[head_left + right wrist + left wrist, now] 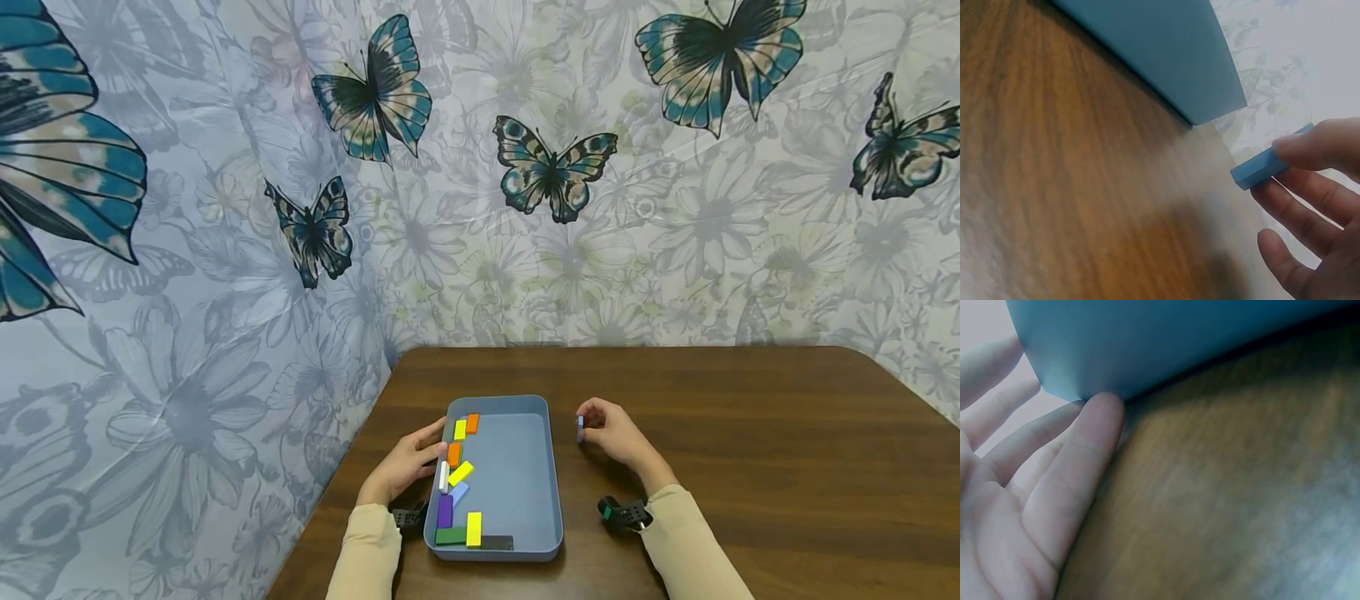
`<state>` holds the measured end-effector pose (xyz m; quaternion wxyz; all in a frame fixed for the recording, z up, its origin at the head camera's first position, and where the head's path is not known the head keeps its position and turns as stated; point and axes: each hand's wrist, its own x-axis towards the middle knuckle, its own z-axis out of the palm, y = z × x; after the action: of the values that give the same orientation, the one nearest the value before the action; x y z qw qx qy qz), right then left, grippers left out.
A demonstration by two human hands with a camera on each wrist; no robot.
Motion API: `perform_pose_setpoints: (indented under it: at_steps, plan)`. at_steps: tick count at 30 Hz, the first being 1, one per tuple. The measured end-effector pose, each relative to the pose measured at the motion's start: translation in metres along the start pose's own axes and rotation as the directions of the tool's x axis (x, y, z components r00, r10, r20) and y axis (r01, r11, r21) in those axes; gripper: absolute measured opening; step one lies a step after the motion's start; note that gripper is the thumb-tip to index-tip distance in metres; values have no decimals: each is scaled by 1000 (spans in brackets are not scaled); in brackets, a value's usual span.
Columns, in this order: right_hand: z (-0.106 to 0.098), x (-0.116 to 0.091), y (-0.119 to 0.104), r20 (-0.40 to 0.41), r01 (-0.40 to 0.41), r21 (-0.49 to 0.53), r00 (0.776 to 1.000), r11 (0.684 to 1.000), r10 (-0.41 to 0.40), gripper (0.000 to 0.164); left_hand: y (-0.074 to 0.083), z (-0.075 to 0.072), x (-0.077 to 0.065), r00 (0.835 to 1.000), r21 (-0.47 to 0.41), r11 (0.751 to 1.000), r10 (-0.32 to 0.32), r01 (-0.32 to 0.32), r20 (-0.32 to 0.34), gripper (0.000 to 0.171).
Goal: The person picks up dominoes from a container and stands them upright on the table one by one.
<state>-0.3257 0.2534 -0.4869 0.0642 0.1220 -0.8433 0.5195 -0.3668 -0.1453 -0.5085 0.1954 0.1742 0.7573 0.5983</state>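
Observation:
A blue-grey tray (517, 467) lies lengthwise on the table with several small coloured blocks inside. My left hand (405, 465) rests against the tray's left side. In the left wrist view its thumb (1079, 469) touches the outer wall, and the fingers reach along it, nearly straight. Beyond the tray's right side my right hand (617, 433) pinches a small light blue block (581, 429) above the table. The right wrist view has that block (1263, 167) between thumb and fingers, with the little finger apart from it.
Along the tray's left wall lie a purple block (446, 512), a white block (444, 477), orange and yellow ones. A green block (452, 537), an upright yellow block (474, 530) and a dark grey block (497, 542) line the near end. Brown wooden table (750, 433); butterfly-print wall covering behind.

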Motion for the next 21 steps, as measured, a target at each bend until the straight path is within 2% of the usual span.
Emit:
perform_pose_setpoints:
  at_steps: [2, 7, 9, 21]
  plan:
    - [-1, -4, -9, 9, 0, 17, 1000, 1000, 0, 23, 0, 0, -1, 1000, -3, 1000, 0, 0, -2, 66]
    - [0, -7, -9, 27, 8, 33, 1000, 999, -9, 22, 1, 2, -2, 1000, -1, 1000, 6, -6, -3, 66]
    - [1, -4, 2, 29, 3, 34, 1000, 999, -4, 23, 1, 2, -3, 1000, 3, 1000, 8, -8, -3, 66]
    - [2, -5, 6, 26, -42, 32, 999, 999, 41, 24, 2, 3, -3, 1000, -3, 1000, 9, -9, -11, 66]
